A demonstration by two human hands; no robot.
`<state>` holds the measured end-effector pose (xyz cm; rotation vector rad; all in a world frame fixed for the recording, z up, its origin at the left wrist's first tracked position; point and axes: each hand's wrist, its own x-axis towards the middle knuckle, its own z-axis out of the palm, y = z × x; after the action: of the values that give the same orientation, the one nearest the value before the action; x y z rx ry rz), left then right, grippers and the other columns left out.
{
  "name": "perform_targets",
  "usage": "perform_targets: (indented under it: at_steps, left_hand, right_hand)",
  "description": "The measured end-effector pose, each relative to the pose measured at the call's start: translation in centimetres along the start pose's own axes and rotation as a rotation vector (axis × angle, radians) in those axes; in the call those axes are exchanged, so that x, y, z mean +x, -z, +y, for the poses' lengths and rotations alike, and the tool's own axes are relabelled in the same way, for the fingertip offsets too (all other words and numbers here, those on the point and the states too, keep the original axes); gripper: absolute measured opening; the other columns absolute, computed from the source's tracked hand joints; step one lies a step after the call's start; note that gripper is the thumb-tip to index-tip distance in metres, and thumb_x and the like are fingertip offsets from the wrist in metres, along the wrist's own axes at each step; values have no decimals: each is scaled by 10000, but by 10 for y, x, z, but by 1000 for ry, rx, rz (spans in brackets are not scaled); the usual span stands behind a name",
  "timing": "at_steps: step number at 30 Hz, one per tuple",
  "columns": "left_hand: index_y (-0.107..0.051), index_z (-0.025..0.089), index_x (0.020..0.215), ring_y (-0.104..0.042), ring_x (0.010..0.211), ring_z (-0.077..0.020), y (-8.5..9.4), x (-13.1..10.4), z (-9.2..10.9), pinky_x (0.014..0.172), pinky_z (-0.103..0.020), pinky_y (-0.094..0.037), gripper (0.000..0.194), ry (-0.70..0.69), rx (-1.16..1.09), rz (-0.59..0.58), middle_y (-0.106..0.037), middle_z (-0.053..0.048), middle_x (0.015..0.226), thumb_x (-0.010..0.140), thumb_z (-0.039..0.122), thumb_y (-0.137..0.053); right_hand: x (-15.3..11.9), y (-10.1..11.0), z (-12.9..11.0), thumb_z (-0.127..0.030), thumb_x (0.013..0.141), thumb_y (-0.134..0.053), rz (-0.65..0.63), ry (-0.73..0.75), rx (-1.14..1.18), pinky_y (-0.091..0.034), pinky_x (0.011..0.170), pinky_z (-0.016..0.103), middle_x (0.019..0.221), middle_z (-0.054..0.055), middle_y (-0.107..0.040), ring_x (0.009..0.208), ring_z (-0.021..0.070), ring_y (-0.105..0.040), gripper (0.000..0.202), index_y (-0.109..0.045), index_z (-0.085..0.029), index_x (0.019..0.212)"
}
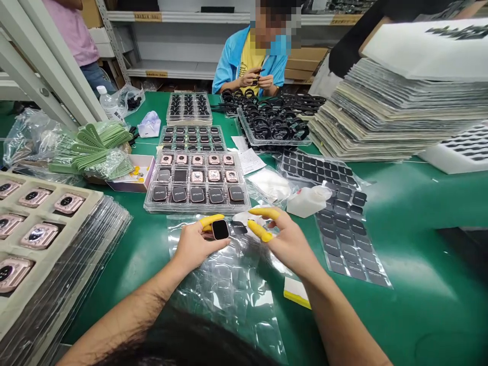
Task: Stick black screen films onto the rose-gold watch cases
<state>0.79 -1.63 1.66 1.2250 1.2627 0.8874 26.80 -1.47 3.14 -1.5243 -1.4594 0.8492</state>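
My left hand (196, 245) grips a smartwatch case (220, 230) between thumb and yellow-covered index finger, its dark screen turned up. To its right, a black square film label (239, 227) is close beside the case; I cannot tell if the two touch. My right hand (284, 235), with yellow finger cots, has its thumb and index finger apart just right of the label and nothing visible between them. Beneath both hands are clear plastic sheets (224, 290). A clear tray (196, 206) just beyond holds pink watch cases, several covered by black labels.
Sheets of black labels (348, 236) and a white squeeze bottle (308, 200) are at the right. Stacked trays of watch cases (72, 244) stand left. A yellow-edged pad (296, 292) lies near my right forearm. Across the table, a person (251, 61) handles a small dark item.
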Motion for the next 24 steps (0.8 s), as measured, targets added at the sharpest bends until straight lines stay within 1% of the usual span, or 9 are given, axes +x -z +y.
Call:
perform_targets:
  at_steps: [2,6,9,12,14,16,18,21,24]
  left_hand:
    - [-936,213,1318,-947,1076,-330,0,0,-1,1097,-496,-787,551,-45,46,8,-978,-80,1180,780,263,-1042]
    - [-963,256,1285,-935,1002,-315,3,-3,-2,1056,-477,-791,482,-193,192,39,-982,-44,1125,809,309,-1017]
    - [-968,260,1279,-929,958,-300,3,-4,-3,1031,-468,-793,468,-258,241,37,-981,-30,1087,816,307,-1005]
    - [-953,231,1303,-940,982,-301,2,-3,-3,1052,-462,-796,520,-197,163,36,-983,-43,1114,792,291,-1028]
    - [-936,206,1328,-950,1055,-313,1,-2,-1,1085,-458,-793,569,-115,64,36,-981,-66,1174,775,280,-1052]
    - [-913,193,1367,-951,1121,-318,1,0,2,1108,-451,-789,618,-31,-25,33,-976,-84,1225,771,256,-1065]
    - [-897,186,1397,-953,1135,-315,2,1,3,1099,-447,-792,642,28,-54,38,-976,-93,1226,778,225,-1060]
    - [-906,199,1392,-957,1077,-306,2,2,-1,1066,-456,-801,609,-5,39,45,-981,-80,1178,797,209,-1035]
    - [-933,255,1359,-954,1028,-293,1,0,-7,1054,-454,-799,553,-154,192,25,-984,-41,1153,813,221,-1011]
  right_hand:
    - [-1,-11,2,-639,861,-948,-74,-85,-32,-660,1062,595,1183,132,-912,1119,372,-819,479,-901,-280,1174]
    - [2,-21,5,-626,829,-976,-212,-223,165,-688,1000,515,1100,114,-916,1016,323,-850,517,-888,-246,1167]
    - [5,-20,7,-702,819,-974,-160,-210,202,-671,861,451,929,70,-857,866,276,-795,523,-886,-247,1062]
    - [5,-20,7,-712,839,-962,-119,-124,167,-648,841,457,879,61,-821,828,270,-743,471,-872,-260,937]
    - [5,-19,6,-697,822,-986,-107,-61,131,-650,925,502,927,77,-835,922,306,-750,437,-861,-280,857]
    - [5,-13,3,-680,777,-1042,-81,-9,168,-644,989,522,1069,96,-855,1038,330,-747,431,-839,-300,775]
    - [4,-2,-2,-681,715,-1108,-33,20,345,-649,935,478,1174,79,-842,1020,296,-732,471,-817,-311,743]
    - [-1,8,-9,-697,696,-1144,-26,-40,611,-593,727,381,980,23,-797,779,202,-648,516,-812,-313,788]
    - [-9,-5,-16,-702,731,-1133,-99,-192,559,-553,666,358,834,8,-771,700,183,-627,525,-857,-290,904]
